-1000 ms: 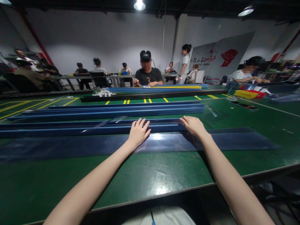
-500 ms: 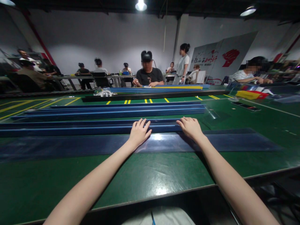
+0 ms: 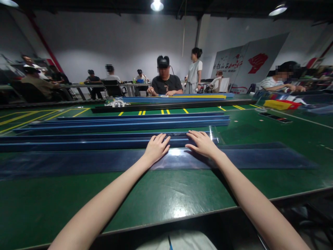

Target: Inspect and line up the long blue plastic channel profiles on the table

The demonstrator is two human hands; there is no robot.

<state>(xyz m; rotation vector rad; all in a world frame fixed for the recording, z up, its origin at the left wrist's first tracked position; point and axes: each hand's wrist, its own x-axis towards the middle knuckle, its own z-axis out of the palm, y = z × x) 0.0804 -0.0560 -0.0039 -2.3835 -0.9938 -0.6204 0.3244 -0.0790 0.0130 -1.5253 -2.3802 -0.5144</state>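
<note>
My left hand [image 3: 157,148] lies with its fingers spread across the near blue profile strip [image 3: 78,143], a long strip with raised edges. On the same strip, further right, rests my right hand [image 3: 202,143], its fingers apart and stretched out. Just beyond the right hand is the end of a clear plastic sheet [image 3: 214,134]; how far it runs under the hands I cannot make out. Closer to me, a long flat transparent strip [image 3: 104,162] lies on the green table [image 3: 166,194], passing under both wrists.
More blue profile strips [image 3: 130,124] lie parallel behind. Beyond them are a black strip [image 3: 161,104], a coil of clear material [image 3: 117,102] and a phone [image 3: 275,117]. A person [image 3: 166,83] sits opposite; another [image 3: 281,78] works at the right, near coloured packets [image 3: 281,104].
My right hand has slid left along the blue strip, toward my left hand. The clear sheet's end has moved left too. My left hand has barely shifted.
</note>
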